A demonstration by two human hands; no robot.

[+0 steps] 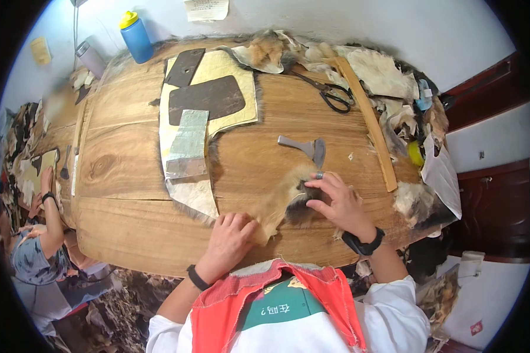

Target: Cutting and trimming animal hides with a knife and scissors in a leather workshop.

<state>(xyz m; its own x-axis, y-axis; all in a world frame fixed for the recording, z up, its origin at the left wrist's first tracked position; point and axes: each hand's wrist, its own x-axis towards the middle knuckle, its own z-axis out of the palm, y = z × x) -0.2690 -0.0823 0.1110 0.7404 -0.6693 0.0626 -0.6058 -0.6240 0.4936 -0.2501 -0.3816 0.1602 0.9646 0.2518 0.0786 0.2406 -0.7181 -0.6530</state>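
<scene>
A tan and dark fur piece [281, 202] lies at the near middle of the wooden table, between my hands. My left hand [229, 238] rests at its left end, fingers curled and pressed down on its edge. My right hand [340, 203] pinches the dark right part of the fur between thumb and fingers, and a ring shows on one finger. Just beyond the right hand lies a hand knife [303, 146] with a grey handle and fan-shaped blade. Left of the fur, a pale, skin-side-up pelt [238, 119] carries dark flat plates [206, 100] and a greyish-green sheet [189, 138].
Black-handled scissors [330, 95] lie farther back. A wooden strip [368, 126] runs along the right side, beside heaped fur scraps [388, 76]. A blue bottle [136, 38] and a grey tumbler [90, 59] stand at the back left. A co-worker's arm [52, 217] shows at far left.
</scene>
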